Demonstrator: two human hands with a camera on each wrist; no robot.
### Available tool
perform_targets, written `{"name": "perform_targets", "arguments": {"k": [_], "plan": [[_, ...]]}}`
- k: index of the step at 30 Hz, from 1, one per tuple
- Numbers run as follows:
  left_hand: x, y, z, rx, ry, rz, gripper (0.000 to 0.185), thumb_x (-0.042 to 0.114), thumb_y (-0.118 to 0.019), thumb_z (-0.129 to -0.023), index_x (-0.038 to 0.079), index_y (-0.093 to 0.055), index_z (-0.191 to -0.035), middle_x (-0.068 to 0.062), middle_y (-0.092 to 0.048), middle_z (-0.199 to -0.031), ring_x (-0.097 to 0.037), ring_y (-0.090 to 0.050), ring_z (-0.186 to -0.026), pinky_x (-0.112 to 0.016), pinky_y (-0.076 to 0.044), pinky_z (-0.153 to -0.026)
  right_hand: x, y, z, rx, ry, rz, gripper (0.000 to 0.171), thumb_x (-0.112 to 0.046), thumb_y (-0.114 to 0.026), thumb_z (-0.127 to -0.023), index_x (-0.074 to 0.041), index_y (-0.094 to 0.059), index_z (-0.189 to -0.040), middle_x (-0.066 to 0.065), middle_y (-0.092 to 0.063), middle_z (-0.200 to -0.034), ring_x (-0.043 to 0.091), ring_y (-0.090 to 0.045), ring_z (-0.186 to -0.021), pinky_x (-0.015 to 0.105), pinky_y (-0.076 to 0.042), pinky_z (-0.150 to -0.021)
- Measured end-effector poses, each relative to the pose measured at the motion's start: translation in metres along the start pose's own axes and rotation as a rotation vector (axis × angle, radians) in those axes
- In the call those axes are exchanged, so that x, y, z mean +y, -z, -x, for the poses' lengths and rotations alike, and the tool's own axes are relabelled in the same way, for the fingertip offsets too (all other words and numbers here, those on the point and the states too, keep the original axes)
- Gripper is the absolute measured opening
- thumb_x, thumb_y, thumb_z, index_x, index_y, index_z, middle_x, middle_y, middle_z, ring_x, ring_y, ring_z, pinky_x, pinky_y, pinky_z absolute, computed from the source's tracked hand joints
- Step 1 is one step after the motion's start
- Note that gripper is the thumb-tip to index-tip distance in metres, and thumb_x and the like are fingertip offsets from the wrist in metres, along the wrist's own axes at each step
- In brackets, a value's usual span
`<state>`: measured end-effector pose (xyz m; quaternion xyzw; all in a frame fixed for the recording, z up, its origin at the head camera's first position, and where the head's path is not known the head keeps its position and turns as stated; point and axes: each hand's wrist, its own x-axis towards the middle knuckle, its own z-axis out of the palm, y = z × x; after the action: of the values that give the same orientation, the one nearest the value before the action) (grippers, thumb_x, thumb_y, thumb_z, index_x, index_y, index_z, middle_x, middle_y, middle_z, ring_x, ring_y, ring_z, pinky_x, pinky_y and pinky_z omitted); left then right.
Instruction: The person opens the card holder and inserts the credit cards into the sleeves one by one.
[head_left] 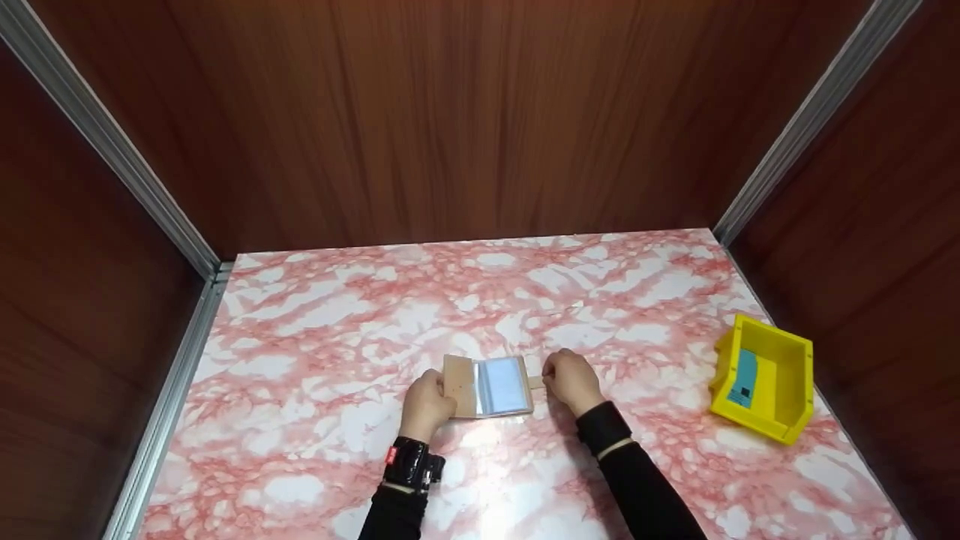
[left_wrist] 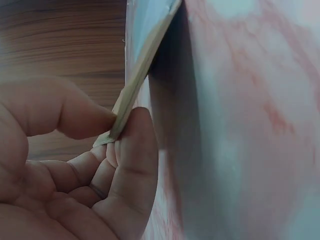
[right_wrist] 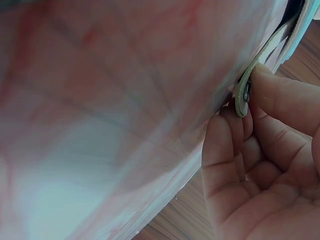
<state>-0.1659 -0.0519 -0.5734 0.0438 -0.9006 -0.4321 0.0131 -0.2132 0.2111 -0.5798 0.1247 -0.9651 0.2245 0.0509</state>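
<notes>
A tan card holder (head_left: 506, 386) with clear plastic sleeves lies spread out near the middle of the table, in front of the person. My left hand (head_left: 427, 405) pinches the outer edge of its left cover (head_left: 459, 386) between thumb and fingers. Seen from the left wrist, that cover edge (left_wrist: 135, 82) slants up off the tabletop. On the other side, my right hand (head_left: 572, 379) holds the short closing strap at its end. The right wrist view shows the strap (right_wrist: 241, 105) between thumb and fingers, with a metal snap (right_wrist: 247, 91) on it.
At the right side of the pink-and-white marbled table (head_left: 315, 337) stands a yellow bin (head_left: 791, 382) with a blue-green piece (head_left: 744, 375) inside. Dark wood panels (head_left: 480, 120) with metal rails (head_left: 157, 187) enclose the table at the back and sides.
</notes>
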Motion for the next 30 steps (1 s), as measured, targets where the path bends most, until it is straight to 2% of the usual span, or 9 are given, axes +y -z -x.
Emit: {"name": "perform_targets", "arguments": {"k": [5,15,30], "plan": [[-0.003,0.001,-0.002,-0.017,0.018,-0.025,0.023,-0.008,-0.062,-0.066,0.0,-0.06,-0.087,-0.006,-0.058,-0.075,-0.024,-0.056,-0.072,-0.041,-0.048,-0.069,0.0,0.0,-0.001,0.005,0.004,-0.002,0.016,0.0,-0.079,-0.074,-0.007,-0.066,-0.073,0.004,-0.055,-0.077,0.028,-0.059,-0.073,0.042,-0.05,-0.067],[-0.012,0.001,-0.004,-0.037,-0.024,-0.075,0.019,-0.007,-0.063,-0.066,0.0,-0.059,-0.084,-0.007,-0.059,-0.075,-0.025,-0.056,-0.071,-0.043,-0.049,-0.069,0.002,-0.003,-0.001,0.006,-0.006,0.004,0.017,0.001,-0.079,-0.073,-0.008,-0.065,-0.071,0.004,-0.054,-0.076,0.027,-0.058,-0.071,0.041,-0.05,-0.066],[-0.015,-0.001,-0.005,-0.007,-0.026,-0.131,0.022,-0.007,-0.063,-0.062,0.0,-0.057,-0.083,-0.01,-0.06,-0.075,-0.029,-0.057,-0.071,-0.046,-0.049,-0.068,0.003,-0.003,0.0,0.004,-0.001,0.001,0.016,0.0,-0.078,-0.076,-0.008,-0.065,-0.072,0.002,-0.054,-0.076,0.024,-0.057,-0.07,0.04,-0.05,-0.066]]}}
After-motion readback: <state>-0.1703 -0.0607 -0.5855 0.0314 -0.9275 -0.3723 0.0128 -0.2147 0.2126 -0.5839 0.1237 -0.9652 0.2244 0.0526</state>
